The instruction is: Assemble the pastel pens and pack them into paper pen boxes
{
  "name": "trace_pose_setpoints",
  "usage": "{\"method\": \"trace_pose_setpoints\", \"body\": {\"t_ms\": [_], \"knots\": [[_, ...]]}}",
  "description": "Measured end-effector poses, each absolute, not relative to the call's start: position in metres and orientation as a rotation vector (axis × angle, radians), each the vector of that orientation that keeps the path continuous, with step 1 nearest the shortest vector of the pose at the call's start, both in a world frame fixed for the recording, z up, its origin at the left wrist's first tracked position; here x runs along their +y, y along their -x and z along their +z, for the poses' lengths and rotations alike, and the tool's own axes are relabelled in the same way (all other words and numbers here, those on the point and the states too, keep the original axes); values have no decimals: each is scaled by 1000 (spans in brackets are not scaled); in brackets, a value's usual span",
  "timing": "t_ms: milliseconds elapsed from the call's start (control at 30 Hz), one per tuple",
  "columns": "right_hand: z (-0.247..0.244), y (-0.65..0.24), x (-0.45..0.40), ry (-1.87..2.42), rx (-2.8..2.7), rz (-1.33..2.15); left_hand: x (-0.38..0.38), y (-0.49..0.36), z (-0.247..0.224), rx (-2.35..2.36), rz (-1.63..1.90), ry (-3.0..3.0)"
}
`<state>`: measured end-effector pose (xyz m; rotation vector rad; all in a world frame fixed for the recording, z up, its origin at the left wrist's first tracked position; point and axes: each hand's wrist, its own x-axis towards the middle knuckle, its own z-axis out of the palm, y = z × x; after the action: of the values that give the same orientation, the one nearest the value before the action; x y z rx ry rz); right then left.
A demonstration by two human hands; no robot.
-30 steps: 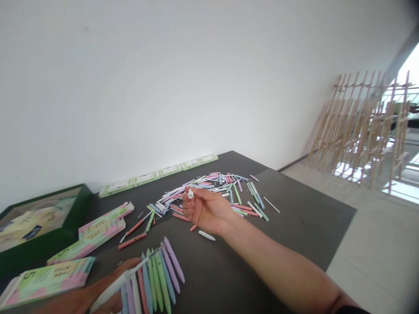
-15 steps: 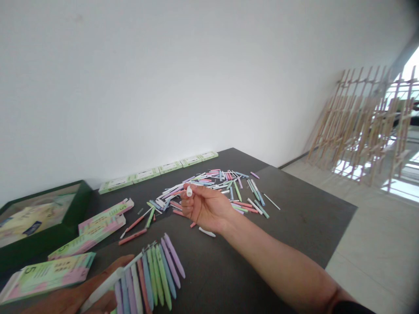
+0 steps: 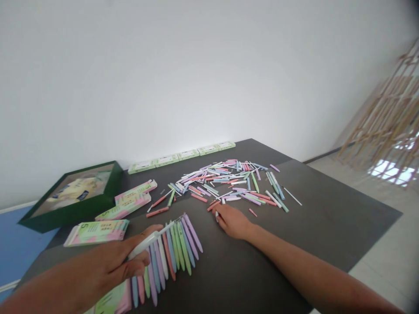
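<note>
My left hand [image 3: 131, 250] is closed around a white pen [image 3: 144, 245] with a long thin front end, held over a row of pastel pens [image 3: 176, 244]. The row lies side by side in purple, blue, green, red and white, partly hidden by the hand. My right hand [image 3: 232, 221] rests low on the dark table [image 3: 262, 270], its fingers pinched beside a short red pen part [image 3: 213, 206]. A small pale bit shows at its fingertips. What the fingers hold is mostly hidden.
A heap of loose pen parts [image 3: 225, 179] spreads beyond my right hand. Pink-and-green boxes [image 3: 101, 231] lie at left near a green tray [image 3: 111, 187] holding plastic bags. Flat green boxes [image 3: 166, 160] line the wall. Wooden racks [image 3: 389, 109] stand at right.
My right hand has come down to the tabletop from above it, and the white tube end it held up is no longer clearly visible. The whole view has shifted; my left hand keeps its pen.
</note>
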<state>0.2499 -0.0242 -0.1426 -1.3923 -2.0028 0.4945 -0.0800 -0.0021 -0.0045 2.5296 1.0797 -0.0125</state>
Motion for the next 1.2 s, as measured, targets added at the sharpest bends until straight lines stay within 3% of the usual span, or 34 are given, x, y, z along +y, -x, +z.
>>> {"method": "trace_pose_setpoints", "body": {"t_ms": [167,367,500,700,1200], "knots": [[-135,-243,-18,1387,-1828,524,-9,68,11,980,-195,-2483],[-118,-234,-14,1154,-1442,840,-13,60,19,976,-199,-2450],[-78,-220,-36,927,-1400,969,-15,55,22,950,-186,-2406],[-18,-190,-65,987,-1653,872,-16,50,21,802,-130,-2329],[-21,-185,-62,947,-1493,837,-19,53,21,865,-108,-2370]]}}
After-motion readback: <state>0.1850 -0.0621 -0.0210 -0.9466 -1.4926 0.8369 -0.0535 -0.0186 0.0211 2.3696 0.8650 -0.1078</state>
